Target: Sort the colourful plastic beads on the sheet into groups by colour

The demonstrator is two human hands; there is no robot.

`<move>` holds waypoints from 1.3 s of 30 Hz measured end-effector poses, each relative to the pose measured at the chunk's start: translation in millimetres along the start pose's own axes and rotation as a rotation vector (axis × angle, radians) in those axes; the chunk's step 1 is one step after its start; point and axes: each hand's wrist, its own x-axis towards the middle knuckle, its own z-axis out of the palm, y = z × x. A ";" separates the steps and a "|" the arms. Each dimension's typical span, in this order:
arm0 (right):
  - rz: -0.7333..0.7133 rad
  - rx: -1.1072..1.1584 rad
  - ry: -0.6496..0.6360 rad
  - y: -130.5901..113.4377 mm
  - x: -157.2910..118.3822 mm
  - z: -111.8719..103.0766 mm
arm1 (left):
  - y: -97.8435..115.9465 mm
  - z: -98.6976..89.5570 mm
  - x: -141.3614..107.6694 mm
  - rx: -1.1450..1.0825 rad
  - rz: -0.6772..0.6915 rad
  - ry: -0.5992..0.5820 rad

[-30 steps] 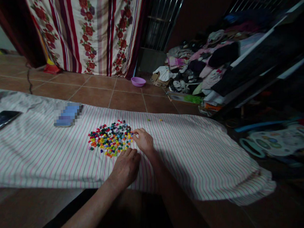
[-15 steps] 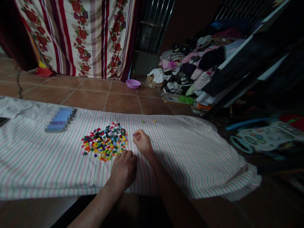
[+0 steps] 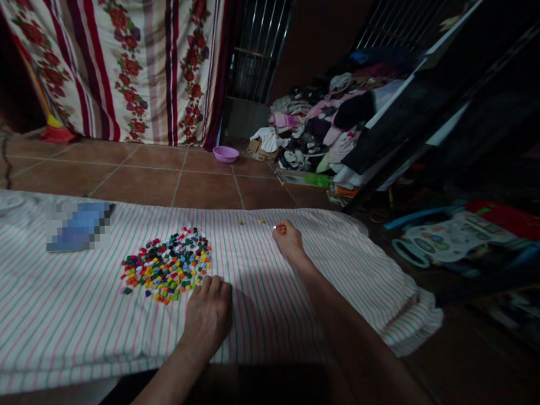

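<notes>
Blocks (image 3: 168, 265) at left look light and hard: pinch their sides. Right hand (image 3: 290, 240) pinches a pale bit (image 3: 275, 227); left hand (image 3: 210, 308), I can't tell.

The pile (image 3: 166, 266) mixes red, yellow, orange, green, blue, black and white. Beneath the pile, the cloth (image 3: 264, 297) is whitish with thin pink and grey stripes. To the pile's right are a green block (image 3: 240, 223), a yellow block (image 3: 261, 221) and, in the right hand (image 3: 289, 240), a whitish piece (image 3: 275, 227). Beyond the pile are reddish-brown tiles (image 3: 145, 186), a purplish-pink bowl (image 3: 226, 154) and a cream curtain (image 3: 136, 71) with maroon stripes and red flowers.
</notes>
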 end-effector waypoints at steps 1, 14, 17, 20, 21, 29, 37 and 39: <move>0.003 -0.046 -0.004 4.4 8.0 -1.8 | -0.4 1.6 -0.4 -0.002 0.010 0.015; -0.042 -0.439 -0.148 24.8 55.9 1.4 | -0.8 13.0 -3.0 0.023 0.006 0.127; -0.036 -0.461 -0.156 26.9 60.9 1.2 | -2.7 12.7 -3.4 0.011 0.040 0.117; -0.050 -0.492 -0.180 28.0 62.2 1.9 | -2.6 14.2 -3.3 0.007 0.027 0.137; -0.058 -0.501 -0.190 28.1 62.0 2.2 | -2.2 15.0 -3.2 0.009 0.016 0.148; -0.068 -0.499 -0.230 27.6 59.8 1.4 | -0.9 18.1 -2.9 0.012 0.024 0.202; -0.028 -0.538 -0.253 22.9 58.8 3.5 | -1.6 17.1 -2.8 0.007 0.025 0.198; -0.029 -0.536 -0.258 22.9 59.5 3.6 | -1.5 16.5 -2.6 0.007 0.019 0.186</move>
